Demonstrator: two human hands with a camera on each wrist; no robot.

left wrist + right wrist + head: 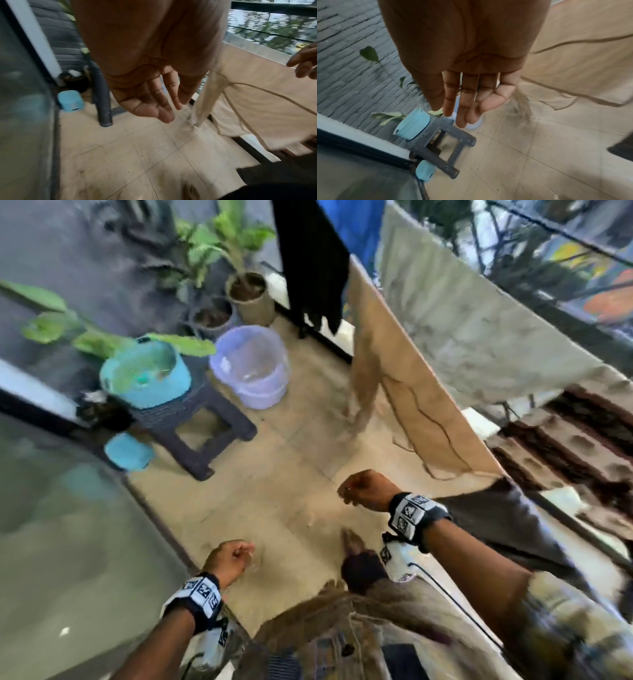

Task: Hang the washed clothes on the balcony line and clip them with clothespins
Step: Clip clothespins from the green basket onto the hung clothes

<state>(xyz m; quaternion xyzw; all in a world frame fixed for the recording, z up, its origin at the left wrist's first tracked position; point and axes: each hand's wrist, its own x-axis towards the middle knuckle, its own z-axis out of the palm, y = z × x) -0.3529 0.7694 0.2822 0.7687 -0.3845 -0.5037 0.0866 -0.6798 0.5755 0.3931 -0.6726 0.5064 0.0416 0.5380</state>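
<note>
Both hands empty, fingers relaxed: left hand (228,556), right hand (364,490). Teal plastic basket (145,373) on dark woven stool (191,419) ahead-left; left hand nearer.

My head camera looked steeply down from above at the tiled floor (281,508). Each wrist camera sat close behind its palm, facing past the fingers. All three shared the dark wicker stool (191,419) (102,97) (440,142) and the floor.

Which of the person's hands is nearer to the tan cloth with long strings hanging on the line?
Right. The right hand hangs empty just below the tan cloth's lower edge, apart from it. The left hand hangs lower and farther left, over the tiled floor.
</note>
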